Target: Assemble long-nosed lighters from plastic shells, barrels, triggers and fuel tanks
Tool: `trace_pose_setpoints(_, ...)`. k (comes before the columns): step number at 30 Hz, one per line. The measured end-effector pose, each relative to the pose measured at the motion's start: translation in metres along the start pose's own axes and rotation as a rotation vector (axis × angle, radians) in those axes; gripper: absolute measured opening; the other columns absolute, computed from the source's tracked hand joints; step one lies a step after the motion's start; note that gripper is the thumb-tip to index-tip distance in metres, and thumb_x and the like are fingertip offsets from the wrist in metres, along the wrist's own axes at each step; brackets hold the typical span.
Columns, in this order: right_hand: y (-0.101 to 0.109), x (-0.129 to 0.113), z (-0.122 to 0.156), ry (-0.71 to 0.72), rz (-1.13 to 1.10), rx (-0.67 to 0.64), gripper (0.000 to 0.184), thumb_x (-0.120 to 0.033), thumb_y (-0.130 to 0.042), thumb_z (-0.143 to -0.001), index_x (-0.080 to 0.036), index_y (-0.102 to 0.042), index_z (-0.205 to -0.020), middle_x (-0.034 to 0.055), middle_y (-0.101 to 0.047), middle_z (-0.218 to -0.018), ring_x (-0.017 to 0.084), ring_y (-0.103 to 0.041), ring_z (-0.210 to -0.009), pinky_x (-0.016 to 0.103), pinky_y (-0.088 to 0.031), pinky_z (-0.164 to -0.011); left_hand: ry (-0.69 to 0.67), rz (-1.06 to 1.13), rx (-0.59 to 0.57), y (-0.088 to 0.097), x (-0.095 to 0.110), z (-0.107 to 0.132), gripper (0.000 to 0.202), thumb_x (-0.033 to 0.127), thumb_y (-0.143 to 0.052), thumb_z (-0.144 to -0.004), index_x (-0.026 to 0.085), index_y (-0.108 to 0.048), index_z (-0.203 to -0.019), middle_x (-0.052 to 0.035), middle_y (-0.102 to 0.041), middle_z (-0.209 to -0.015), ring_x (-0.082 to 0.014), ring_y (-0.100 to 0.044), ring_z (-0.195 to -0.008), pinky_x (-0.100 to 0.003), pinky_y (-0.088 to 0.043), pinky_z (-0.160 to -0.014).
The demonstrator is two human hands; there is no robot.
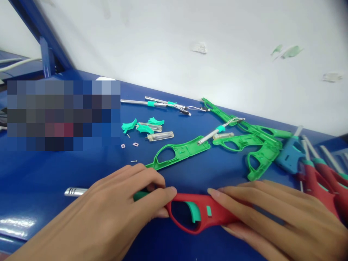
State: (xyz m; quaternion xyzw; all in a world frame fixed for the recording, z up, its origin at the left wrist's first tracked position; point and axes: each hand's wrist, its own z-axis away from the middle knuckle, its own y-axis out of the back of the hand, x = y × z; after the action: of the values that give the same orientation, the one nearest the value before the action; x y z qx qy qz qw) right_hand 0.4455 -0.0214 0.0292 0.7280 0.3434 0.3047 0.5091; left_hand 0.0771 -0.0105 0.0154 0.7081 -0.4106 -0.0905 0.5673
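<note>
One red lighter (203,203) spans from my left grip (116,206) to my right grip (274,206), at the near side of the blue worktop (89,165); whether it touches the surface I cannot tell. The left is closed around its front end, behind the silver barrel (76,191); the right pinches the rear handle (227,216), fingers above and below. I judge it light and stiff, its smooth plastic a little slippery. The thin guard loop (191,231) around the teal trigger (194,211) could flex or crack if squeezed, so I favour the front end and solid handle as holds.
</note>
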Motion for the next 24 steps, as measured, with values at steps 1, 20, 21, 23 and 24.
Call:
trace_pose_setpoints(1,0.0,0.001,0.001,0.007,0.014,-0.006,0.069,-0.023,-0.052,-0.122,-0.029,-0.035,-0.189,0.0032,-0.087,-0.141,0.026,-0.087,-0.117,0.043,-0.069,-0.108,-0.002,-0.007,-0.033,0.001,0.001,0.0,0.052,-0.001,-0.054,-0.113,0.038,-0.073,-0.143,0.0039,-0.081,-0.125,-0.0139,-0.078,-0.107,-0.02,-0.061,-0.09)
trace_pose_setpoints(20,0.0,-0.001,-0.006,-0.012,-0.038,0.09,0.048,-0.024,-0.059,-0.123,-0.029,-0.068,-0.169,-0.0015,-0.087,-0.136,0.02,-0.081,-0.12,0.037,-0.051,-0.123,0.008,0.012,0.066,0.0,0.009,-0.01,0.025,0.041,-0.075,-0.114,0.046,-0.083,-0.136,0.0009,-0.084,-0.119,-0.024,-0.081,-0.11,-0.031,-0.071,-0.091)
trace_pose_setpoints(21,0.0,-0.001,-0.008,-0.017,-0.047,0.093,0.046,-0.028,-0.061,-0.122,-0.029,-0.069,-0.167,0.0,-0.088,-0.133,0.022,-0.082,-0.118,0.039,-0.057,-0.118,0.011,0.013,0.06,0.001,0.008,-0.009,0.027,0.036,-0.075,-0.113,0.046,-0.082,-0.138,0.0015,-0.084,-0.119,-0.0234,-0.081,-0.108,-0.031,-0.071,-0.09)
trace_pose_setpoints(23,-0.001,-0.002,-0.017,-0.031,-0.079,0.11,0.046,-0.038,-0.068,-0.119,-0.031,-0.072,-0.164,0.0032,-0.09,-0.128,0.027,-0.084,-0.117,0.042,-0.067,-0.107,0.014,0.009,0.033,0.003,0.006,-0.005,0.038,0.021,-0.07,-0.113,0.045,-0.079,-0.141,0.0025,-0.084,-0.121,-0.0209,-0.081,-0.105,-0.028,-0.069,-0.087)
trace_pose_setpoints(24,-0.001,-0.003,-0.022,-0.039,-0.099,0.124,0.047,-0.043,-0.071,-0.116,-0.032,-0.073,-0.163,0.0044,-0.09,-0.127,0.03,-0.085,-0.117,0.043,-0.069,-0.104,0.016,0.002,0.013,0.003,0.005,-0.004,0.045,0.012,-0.065,-0.113,0.044,-0.077,-0.143,0.0026,-0.083,-0.123,-0.0196,-0.08,-0.105,-0.027,-0.067,-0.087)
